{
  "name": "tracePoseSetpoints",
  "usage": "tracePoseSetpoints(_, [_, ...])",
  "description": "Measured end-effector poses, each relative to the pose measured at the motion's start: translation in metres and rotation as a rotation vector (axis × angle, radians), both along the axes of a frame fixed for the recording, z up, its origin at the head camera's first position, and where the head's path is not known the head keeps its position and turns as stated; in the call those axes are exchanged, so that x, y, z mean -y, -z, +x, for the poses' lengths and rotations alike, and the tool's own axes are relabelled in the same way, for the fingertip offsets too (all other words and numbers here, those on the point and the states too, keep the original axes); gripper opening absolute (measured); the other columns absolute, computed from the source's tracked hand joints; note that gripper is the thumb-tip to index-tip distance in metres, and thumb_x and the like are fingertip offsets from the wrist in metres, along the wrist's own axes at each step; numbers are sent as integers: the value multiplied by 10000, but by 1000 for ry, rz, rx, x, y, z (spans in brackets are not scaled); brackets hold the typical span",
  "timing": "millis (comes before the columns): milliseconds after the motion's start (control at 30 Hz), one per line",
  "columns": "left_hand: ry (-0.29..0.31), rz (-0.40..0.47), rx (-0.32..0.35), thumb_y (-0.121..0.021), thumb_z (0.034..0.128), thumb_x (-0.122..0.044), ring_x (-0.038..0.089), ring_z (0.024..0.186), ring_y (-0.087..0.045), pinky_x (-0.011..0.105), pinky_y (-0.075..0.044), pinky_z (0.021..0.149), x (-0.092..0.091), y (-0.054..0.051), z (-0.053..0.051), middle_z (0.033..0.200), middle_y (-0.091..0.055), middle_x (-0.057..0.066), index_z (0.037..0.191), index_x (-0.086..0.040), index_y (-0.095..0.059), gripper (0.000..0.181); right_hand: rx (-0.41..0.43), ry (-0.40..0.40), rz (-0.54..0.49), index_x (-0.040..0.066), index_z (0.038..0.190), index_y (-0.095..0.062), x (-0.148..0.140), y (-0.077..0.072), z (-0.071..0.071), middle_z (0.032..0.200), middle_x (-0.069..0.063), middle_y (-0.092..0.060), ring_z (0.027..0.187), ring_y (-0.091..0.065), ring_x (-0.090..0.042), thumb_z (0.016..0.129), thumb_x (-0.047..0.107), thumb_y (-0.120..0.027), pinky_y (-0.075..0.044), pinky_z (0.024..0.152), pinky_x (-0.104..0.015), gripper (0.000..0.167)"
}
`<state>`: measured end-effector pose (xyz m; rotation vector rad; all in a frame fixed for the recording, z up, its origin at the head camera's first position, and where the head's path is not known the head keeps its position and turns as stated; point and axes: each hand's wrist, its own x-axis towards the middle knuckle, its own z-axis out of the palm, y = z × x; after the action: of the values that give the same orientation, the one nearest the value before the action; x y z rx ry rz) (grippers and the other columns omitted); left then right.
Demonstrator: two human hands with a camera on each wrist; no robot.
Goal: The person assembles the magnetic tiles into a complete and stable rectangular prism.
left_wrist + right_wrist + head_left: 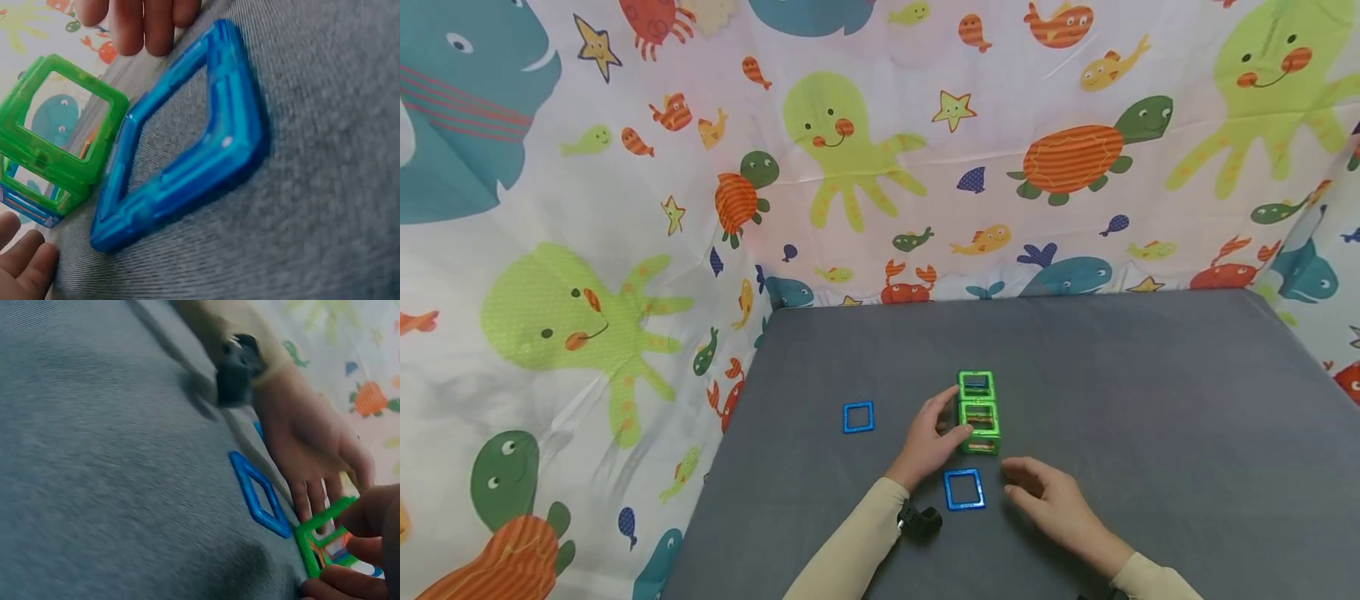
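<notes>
Two joined frame cubes of green magnetic tiles [977, 403] stand on the grey table, with blue and orange edges showing through them. My left hand [925, 443] is at their left side, fingers fairly straight, thumb by the near cube's top; firm contact is hard to tell. To the right and nearer, my right hand [1056, 507] hovers with loosely bent fingers and holds nothing. Between the hands a blue square magnetic tile [964, 489] lies flat; the left wrist view shows this blue tile [187, 172] close up, with green tiles [69, 147] behind it.
Another blue square tile [858, 417] lies farther left on the grey table [1150, 400]. A sheet printed with sea animals [880, 250] hangs at the back and sides. A dark wrist camera [919, 521] sits under the left wrist, low beside the near blue tile.
</notes>
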<state>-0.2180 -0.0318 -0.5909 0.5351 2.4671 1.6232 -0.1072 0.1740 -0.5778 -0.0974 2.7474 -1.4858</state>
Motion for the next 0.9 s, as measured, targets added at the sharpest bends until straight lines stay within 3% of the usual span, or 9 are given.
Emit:
tracePoseSetpoints(267, [49, -65, -29, -607, 996, -358, 280, 1478, -418, 573, -367, 1164, -2, 6, -3, 1610, -426, 40, 1585, -283, -376, 638, -364, -197, 238, 84, 1186, -722, 16, 7, 7, 1183, -63, -721, 1045, -710, -237, 807, 76, -813, -597, 826, -379, 390])
tracePoseSetpoints(467, [74, -63, 17, -585, 1009, -354, 254, 1514, -373, 560, -338, 1190, -3, 7, -1, 1641, -387, -9, 1594, -332, -345, 633, -438, -335, 332, 101, 1225, -716, 25, 7, 5, 1302, -142, -665, 1140, -678, -313, 807, 96, -822, -586, 866, -464, 431])
tracePoseSetpoints(700, [81, -26, 29, -572, 1012, -370, 274, 1517, -370, 569, -334, 1189, -2, 5, -1, 1640, -394, 1, 1600, -292, -348, 634, -616, -424, 439, 119, 1172, -750, 38, 9, -2, 1294, -154, -678, 1179, -661, -328, 748, 120, -858, -570, 904, -490, 438])
tracePoseSetpoints(900, [85, 29, 54, -549, 1026, -347, 261, 1512, -381, 558, -331, 1194, -1, 6, -1, 1627, -415, 0, 1598, -274, -356, 609, -566, -451, 475, 155, 1218, -736, 44, 12, -2, 1347, -185, -647, 1235, -631, -373, 799, 120, -817, -544, 929, -548, 428])
